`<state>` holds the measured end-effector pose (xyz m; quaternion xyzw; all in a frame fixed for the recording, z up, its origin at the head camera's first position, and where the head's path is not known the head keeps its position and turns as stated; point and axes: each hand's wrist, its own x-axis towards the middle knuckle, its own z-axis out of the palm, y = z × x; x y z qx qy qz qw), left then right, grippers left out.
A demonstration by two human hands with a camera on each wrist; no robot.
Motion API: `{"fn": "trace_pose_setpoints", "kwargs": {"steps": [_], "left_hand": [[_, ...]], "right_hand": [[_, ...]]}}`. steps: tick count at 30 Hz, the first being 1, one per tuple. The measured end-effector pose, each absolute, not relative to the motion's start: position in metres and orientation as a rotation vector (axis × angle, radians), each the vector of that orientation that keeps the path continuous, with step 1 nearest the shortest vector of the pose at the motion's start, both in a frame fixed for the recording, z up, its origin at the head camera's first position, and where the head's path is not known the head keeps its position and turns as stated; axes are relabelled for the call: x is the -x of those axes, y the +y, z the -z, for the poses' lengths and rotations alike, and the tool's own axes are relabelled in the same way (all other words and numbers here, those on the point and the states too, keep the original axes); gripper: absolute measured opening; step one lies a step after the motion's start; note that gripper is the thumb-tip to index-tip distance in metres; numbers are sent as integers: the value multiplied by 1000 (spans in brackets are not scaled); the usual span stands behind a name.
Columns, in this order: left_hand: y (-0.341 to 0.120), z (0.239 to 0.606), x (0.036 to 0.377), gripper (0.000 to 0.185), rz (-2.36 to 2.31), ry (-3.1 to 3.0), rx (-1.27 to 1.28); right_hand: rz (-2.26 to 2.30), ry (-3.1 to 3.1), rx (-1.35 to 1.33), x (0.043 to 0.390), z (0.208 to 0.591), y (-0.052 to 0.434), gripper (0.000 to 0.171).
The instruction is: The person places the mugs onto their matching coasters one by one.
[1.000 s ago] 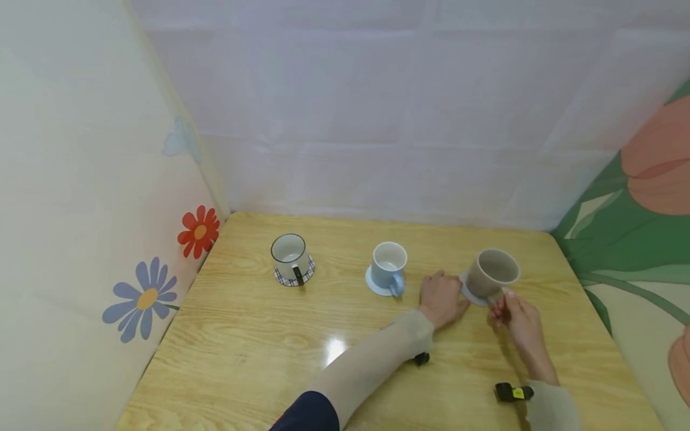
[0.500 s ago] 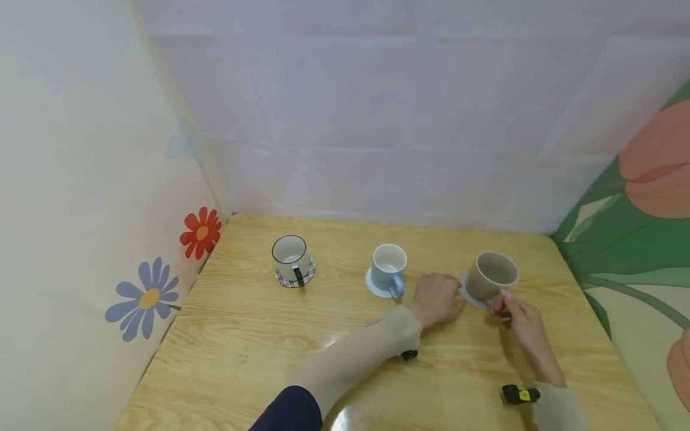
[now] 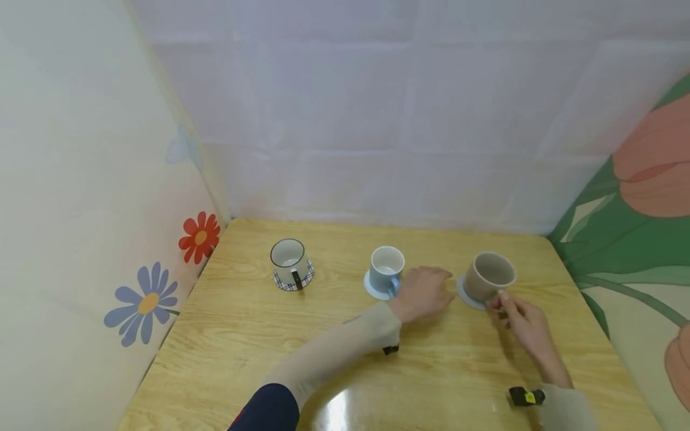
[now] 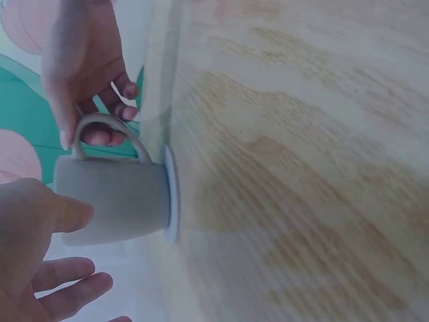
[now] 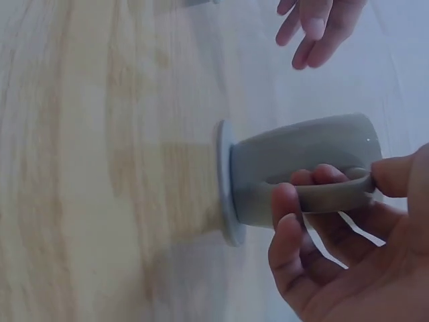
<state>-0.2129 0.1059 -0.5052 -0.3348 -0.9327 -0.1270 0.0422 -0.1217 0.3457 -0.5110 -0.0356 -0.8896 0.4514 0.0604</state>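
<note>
A taupe mug (image 3: 478,286) stands upright on a pale round coaster (image 3: 466,299) at the right of the table. My right hand (image 3: 525,326) pinches the mug's handle (image 5: 335,197), thumb at the upper end and fingers through and around the loop. To the left of that mug, my left hand (image 3: 423,293) is raised with its fingers spread loosely, holding nothing. In the left wrist view its thumb overlaps the mug body (image 4: 120,201). In the right wrist view a gap shows between the left fingers and the mug.
Beside my left hand, a light blue mug (image 3: 384,278) sits on a blue coaster (image 3: 373,290). Farther left, a white mug (image 3: 286,269) with black rim and handle stands on a checked coaster (image 3: 283,286). A white cloth (image 3: 350,131) hangs behind the table (image 3: 242,347).
My left hand has left the side of the taupe mug's coaster and moved left toward the light blue mug. The right hand keeps hold of the taupe mug's handle.
</note>
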Motion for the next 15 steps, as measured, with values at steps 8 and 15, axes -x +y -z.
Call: {"fn": "trace_pose_setpoints", "kwargs": {"steps": [8,15], "left_hand": [[89,496,209,53,361,-2726,1067],[57,469,212,57,432,-2746,1053]], "right_hand": [[-1010,-2801,-3,121,496,349,47],[-895,-2708,-111,122,480,347,33]]}}
